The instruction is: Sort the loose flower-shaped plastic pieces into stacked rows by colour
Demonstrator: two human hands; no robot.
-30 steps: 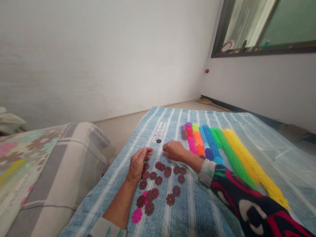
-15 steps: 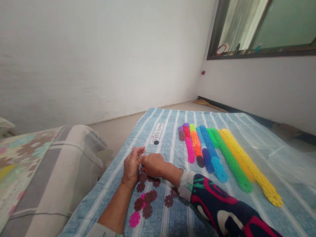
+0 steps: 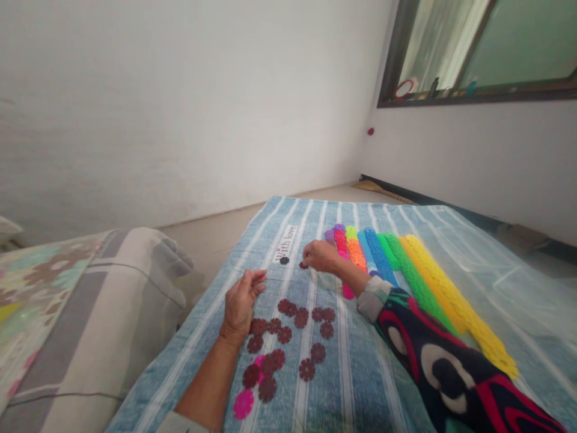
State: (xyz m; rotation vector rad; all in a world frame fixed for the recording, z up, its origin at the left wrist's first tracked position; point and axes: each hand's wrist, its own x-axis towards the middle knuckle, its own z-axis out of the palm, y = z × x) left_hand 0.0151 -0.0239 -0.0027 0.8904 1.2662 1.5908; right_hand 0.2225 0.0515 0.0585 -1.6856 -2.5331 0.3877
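My right hand (image 3: 321, 255) pinches a small brown flower-shaped disc (image 3: 303, 264) above the striped cloth, left of the coloured rows. My left hand (image 3: 242, 304) rests at the cloth's left side, fingers loosely bent and apart, nothing visible in them. Beside it and nearer to me lie several loose brown flower discs (image 3: 300, 318), some overlapping. Among them is a bright pink disc (image 3: 244, 404), and more pink shows under the brown ones. A black disc (image 3: 283, 260) lies on the "With love" print, between my two hands.
Overlapping discs form long rows on the right: yellow (image 3: 484, 340), green (image 3: 417, 285), blue (image 3: 381, 258) and others, partly behind my right arm. Clear plastic (image 3: 505, 270) lies at the far right of the striped cloth (image 3: 311, 216). A fabric-covered seat (image 3: 135, 300) stands at left.
My right hand has moved away from my left hand, up and to the right, with a brown disc in its fingertips. The left hand has stayed nearly in place, its fingers now free.
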